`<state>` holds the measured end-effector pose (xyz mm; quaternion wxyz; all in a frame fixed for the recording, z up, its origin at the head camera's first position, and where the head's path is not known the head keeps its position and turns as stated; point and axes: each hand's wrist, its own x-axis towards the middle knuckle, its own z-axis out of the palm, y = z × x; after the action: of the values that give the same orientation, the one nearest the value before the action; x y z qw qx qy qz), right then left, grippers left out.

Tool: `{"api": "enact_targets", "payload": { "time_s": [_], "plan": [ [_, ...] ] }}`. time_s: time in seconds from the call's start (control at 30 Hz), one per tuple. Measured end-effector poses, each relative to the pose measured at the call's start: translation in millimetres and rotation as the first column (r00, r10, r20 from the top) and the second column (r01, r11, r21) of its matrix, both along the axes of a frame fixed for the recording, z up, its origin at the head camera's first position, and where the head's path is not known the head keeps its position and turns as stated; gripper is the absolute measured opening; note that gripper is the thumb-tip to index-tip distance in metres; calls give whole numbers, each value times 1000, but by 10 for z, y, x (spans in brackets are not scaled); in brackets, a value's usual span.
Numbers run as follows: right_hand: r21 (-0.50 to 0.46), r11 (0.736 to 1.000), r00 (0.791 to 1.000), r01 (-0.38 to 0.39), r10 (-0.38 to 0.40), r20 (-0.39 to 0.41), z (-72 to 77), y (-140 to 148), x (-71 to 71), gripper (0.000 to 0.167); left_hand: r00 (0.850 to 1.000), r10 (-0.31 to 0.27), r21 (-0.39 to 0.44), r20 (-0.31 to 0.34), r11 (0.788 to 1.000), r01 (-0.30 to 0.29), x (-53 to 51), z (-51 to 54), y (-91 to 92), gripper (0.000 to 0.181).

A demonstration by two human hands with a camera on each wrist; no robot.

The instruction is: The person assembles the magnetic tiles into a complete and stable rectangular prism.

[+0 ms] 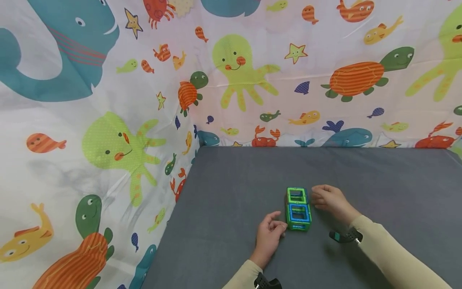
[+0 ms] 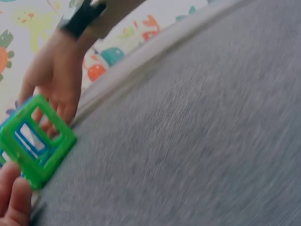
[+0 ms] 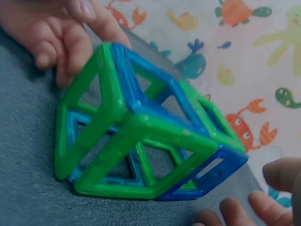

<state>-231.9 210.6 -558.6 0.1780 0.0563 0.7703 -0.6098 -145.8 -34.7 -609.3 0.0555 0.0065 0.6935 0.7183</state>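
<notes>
A box of two joined cubes made of square magnetic tiles (image 1: 298, 203) lies on the grey cloth, its frames green and blue with open centres. In the right wrist view, green tiles (image 3: 183, 136) and a blue tile (image 3: 225, 169) show on its sides. My left hand (image 1: 268, 237) is at its near left side, fingers loosely bent; whether a fingertip touches the box, I cannot tell. To the right of the box's far end hovers my right hand (image 1: 332, 202), relaxed, with a small gap to the tiles. Neither hand holds anything.
Grey cloth (image 1: 231, 180) covers the table. A white curtain printed with sea animals (image 1: 252, 120) hangs along the back and left edges. Each wrist carries a black strap with a camera, the right one (image 1: 345, 236) hanging just above the cloth.
</notes>
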Motion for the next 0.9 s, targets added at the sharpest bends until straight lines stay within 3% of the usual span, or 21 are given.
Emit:
{"api": "enact_targets", "payload": {
  "time_s": [0.17, 0.27, 0.43, 0.53, 0.7, 0.9],
  "plan": [
    [47, 999, 996, -23, 27, -89, -54, -73, -102, 69, 987, -18, 132, 158, 991, -3, 96, 79, 48, 51],
    [86, 995, 988, -50, 62, -141, -62, -102, -143, 68, 967, -63, 219, 246, 976, 7, 142, 130, 74, 56],
    [143, 985, 970, -99, 127, -207, -37, -136, -175, 60, 930, -137, 278, 340, 960, 39, 184, 230, 102, 60],
    [184, 977, 957, -108, 153, -247, -23, -140, -175, 56, 920, -177, 300, 349, 951, 69, 202, 280, 108, 64],
    [231, 968, 949, -103, 165, -267, -20, -135, -183, 54, 918, -231, 352, 323, 929, 110, 218, 330, 81, 65],
    [239, 965, 951, -103, 166, -260, -9, -139, -175, 54, 903, -260, 415, 342, 904, 102, 193, 342, 46, 69]
  ]
}}
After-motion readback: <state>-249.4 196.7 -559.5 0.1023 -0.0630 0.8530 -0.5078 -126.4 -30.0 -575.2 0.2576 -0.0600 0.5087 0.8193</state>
